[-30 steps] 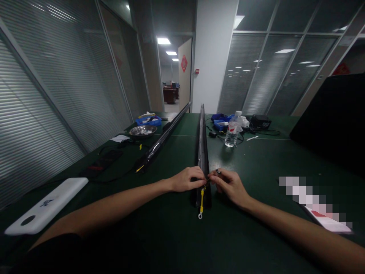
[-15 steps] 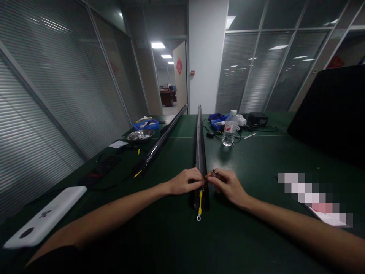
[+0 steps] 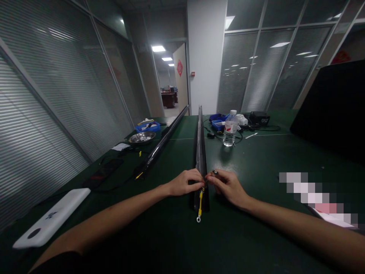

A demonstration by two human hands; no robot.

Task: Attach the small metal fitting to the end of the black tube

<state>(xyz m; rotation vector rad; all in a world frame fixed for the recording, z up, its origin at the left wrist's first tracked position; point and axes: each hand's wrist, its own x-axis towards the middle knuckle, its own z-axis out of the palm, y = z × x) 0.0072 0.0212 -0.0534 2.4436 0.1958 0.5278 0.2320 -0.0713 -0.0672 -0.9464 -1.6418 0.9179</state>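
Observation:
A long dark bar in clear plastic wrap (image 3: 200,152) runs away from me along the table. At its near end my left hand (image 3: 186,182) is closed, thumb and fingers pinching at the wrap or the wire there. Close on the right side, my right hand (image 3: 226,186) pinches with thumb and index finger, a dark ring-like piece on a finger. What lies between the fingertips is too small to make out. Below the hands a yellow wire with a ring terminal (image 3: 200,203) sticks out toward me from the bar's end.
A second wrapped bar (image 3: 162,144) lies to the left. Beyond it are a metal dish (image 3: 142,137) and a blue tray (image 3: 147,127). A water bottle (image 3: 229,129) stands right of centre, near blue bins (image 3: 218,125). A white case (image 3: 53,219) lies at left; a black monitor-like panel (image 3: 333,110) stands at right.
The view has shifted very slightly. Both hands stay pinched at the bar's near end, with hardly any visible movement.

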